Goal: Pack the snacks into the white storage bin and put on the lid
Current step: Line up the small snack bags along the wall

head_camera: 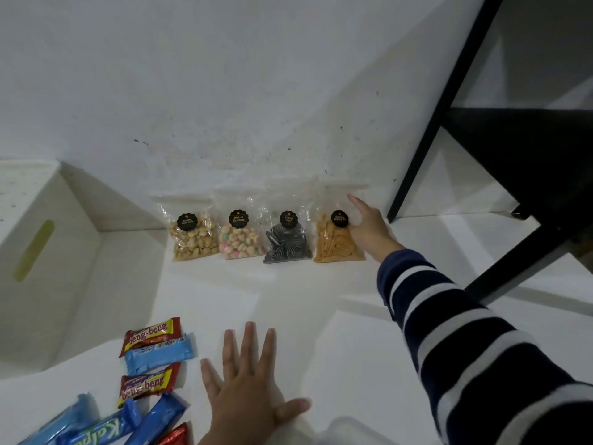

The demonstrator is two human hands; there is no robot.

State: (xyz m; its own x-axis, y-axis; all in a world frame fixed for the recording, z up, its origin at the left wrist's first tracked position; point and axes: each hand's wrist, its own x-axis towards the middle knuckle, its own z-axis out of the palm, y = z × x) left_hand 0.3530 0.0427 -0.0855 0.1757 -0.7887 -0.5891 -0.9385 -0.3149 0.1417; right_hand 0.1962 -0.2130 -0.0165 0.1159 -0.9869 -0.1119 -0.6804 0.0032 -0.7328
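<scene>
My right hand (369, 228) touches the orange snack bag (338, 242) by the wall, fingers open, partly hidden behind it. My left hand (247, 383) lies flat, spread. The white bin (45, 252) is cut off at left.

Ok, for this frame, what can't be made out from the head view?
- White storage bin: cut off by the left edge; its inside is not visible.
- Lid: no sure sight of it; a pale rim at the bottom edge cannot be identified.
- Blue bars: cropped at the bottom.
- Right hand: at the orange snack bag; grip unclear.
- Bag labels: small, blurred.
</scene>
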